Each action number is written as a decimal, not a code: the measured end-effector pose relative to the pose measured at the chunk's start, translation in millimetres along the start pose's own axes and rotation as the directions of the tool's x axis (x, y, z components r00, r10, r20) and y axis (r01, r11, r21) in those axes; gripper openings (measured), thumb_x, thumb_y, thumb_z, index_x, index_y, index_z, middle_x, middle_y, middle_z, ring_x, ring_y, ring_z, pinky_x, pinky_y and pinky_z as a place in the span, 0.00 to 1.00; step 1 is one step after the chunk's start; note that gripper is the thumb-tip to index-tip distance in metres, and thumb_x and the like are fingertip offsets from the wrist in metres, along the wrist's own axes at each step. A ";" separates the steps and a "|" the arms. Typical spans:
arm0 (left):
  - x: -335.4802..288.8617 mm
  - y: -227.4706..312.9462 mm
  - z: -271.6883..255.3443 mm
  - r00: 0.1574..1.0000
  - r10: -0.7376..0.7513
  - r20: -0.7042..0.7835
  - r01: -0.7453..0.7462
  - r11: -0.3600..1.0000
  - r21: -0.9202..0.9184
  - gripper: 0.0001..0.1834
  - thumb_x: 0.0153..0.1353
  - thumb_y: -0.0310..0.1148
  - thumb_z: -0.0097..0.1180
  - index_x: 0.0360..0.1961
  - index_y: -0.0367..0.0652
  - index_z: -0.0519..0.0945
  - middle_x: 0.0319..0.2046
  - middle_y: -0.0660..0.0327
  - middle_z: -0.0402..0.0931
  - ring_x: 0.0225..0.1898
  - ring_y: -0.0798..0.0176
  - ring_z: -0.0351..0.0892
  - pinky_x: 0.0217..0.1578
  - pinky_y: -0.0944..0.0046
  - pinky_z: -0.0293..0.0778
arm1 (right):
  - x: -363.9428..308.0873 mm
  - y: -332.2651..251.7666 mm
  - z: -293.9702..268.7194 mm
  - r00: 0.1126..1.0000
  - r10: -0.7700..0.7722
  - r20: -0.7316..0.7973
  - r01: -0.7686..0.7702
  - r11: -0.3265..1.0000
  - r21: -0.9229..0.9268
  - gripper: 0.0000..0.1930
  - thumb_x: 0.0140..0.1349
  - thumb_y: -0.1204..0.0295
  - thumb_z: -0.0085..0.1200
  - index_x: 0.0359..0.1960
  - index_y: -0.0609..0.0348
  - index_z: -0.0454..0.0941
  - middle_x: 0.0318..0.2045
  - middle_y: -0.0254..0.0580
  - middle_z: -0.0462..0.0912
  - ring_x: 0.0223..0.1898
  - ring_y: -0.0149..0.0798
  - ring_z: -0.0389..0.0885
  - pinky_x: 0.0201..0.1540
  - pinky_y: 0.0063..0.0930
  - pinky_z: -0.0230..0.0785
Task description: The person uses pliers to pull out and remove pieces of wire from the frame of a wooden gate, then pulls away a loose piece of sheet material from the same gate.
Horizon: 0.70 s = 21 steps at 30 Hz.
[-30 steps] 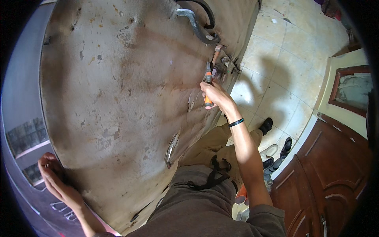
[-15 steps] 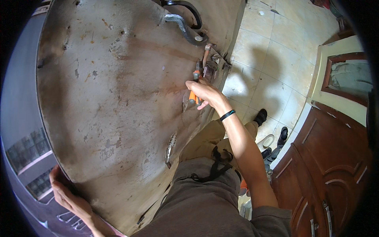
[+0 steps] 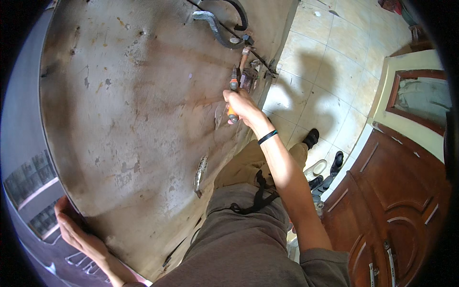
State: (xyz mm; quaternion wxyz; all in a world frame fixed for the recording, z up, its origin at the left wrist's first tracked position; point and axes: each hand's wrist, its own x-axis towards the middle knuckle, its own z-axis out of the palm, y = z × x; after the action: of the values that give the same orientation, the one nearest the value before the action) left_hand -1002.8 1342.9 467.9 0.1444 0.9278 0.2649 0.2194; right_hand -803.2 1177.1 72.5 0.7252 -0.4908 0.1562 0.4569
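Right fingers: your right hand [image 3: 243, 104] is wrapped round the pliers [image 3: 233, 85], thumb side showing; some fingertips are tucked out of sight.
Pliers: just above picture centre, toward 12 o'clock, nose at 12 over the worn brown panel [image 3: 143, 158].
Handling: I'd guess stiff and hard to break, with a bit of weight in the metal head; the orange handles probably grip ok unless greasy.
Where to hold: on the orange handles, imo, well back from the nose.
Hammer [image 3: 244, 58]: at 1 o'clock from the nose, close by, wooden-looking handle.
Curved dark strips [image 3: 214, 32]: 11 o'clock from the pliers, look stiff.
Left fingers: your left hand [image 3: 76, 234] is way out at 8 o'clock, bent at the panel's edge; can't tell if they're pinching it.
Writing: nothing readable on the pliers; the pale looped lines [image 3: 86, 263] near 7–8 o'clock don't resolve into words for me.
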 end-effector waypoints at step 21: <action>2.7 24.5 23.5 0.939 0.340 0.055 -0.334 0.861 0.384 0.25 0.82 0.42 0.37 0.52 0.29 0.80 0.34 0.52 0.83 0.34 0.64 0.78 0.39 0.65 0.72 | 1.7 6.7 -58.8 0.864 -0.503 -0.014 0.206 0.378 -0.902 0.24 0.57 0.65 0.61 0.46 0.77 0.72 0.36 0.70 0.86 0.44 0.65 0.87 0.50 0.51 0.80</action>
State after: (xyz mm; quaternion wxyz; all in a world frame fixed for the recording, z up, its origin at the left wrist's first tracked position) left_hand -978.8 1320.8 458.0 -0.0845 0.9681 0.1377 0.1913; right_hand -794.7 1128.4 39.9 0.4173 -0.8737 -0.1085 0.2253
